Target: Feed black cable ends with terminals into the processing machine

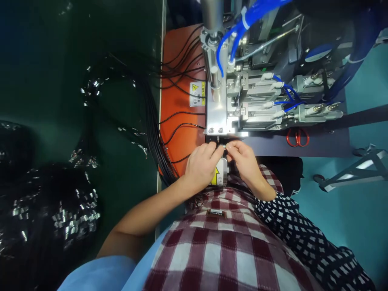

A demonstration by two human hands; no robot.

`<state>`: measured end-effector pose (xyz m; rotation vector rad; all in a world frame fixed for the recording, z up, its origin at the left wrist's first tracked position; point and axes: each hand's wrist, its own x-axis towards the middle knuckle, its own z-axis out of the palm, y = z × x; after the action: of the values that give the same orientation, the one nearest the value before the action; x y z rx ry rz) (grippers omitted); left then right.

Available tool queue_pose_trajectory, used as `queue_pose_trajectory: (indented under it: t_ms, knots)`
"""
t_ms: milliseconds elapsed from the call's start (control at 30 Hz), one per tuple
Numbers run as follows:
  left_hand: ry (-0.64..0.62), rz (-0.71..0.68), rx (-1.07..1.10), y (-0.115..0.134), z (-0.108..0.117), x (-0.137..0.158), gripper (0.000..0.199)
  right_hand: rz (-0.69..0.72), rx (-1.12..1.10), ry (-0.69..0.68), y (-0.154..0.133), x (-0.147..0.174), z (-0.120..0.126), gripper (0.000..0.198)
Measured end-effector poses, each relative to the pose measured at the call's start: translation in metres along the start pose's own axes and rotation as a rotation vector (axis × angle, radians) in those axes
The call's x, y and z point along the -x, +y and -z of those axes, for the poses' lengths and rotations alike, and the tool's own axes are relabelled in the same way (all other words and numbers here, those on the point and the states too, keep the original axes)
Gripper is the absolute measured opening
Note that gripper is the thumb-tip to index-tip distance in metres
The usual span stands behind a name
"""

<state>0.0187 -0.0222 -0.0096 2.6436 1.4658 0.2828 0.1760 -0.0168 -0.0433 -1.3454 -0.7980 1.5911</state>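
My left hand (202, 165) is closed in a pinch at the front end of the machine (216, 115), over the edge of the orange board (182, 101). Close beside it, my right hand (243, 158) pinches with thumb and forefinger, its fingertips almost meeting the left ones. Whatever small piece sits between the fingertips is too small and covered to name. A black cable (181, 160) runs across the board and disappears under my left hand. Just below the fingers is a pale box with a yellow label (220, 173), partly covered by my left hand.
Several black cables (154, 121) hang over the board's left edge. Large cable bundles with shiny ends (69, 218) lie on the dark green surface. Red-handled scissors (298, 138) rest right of the machine. Blue air tubes (257, 14) cross above. A warning label (197, 94) marks the board.
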Motion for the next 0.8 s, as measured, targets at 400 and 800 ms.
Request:
queue_pose_trajectory:
  t_ms: [400,800]
  knots:
    - [0.008,0.356,0.092,-0.005,0.017,0.071,0.047,0.031,0.03,-0.003,0.002,-0.003,0.003,0.022]
    - [-0.011,0.282,-0.124,-0.014,0.009,0.069,0.049,0.051,0.055,0.037,0.007,-0.003,0.012,0.031]
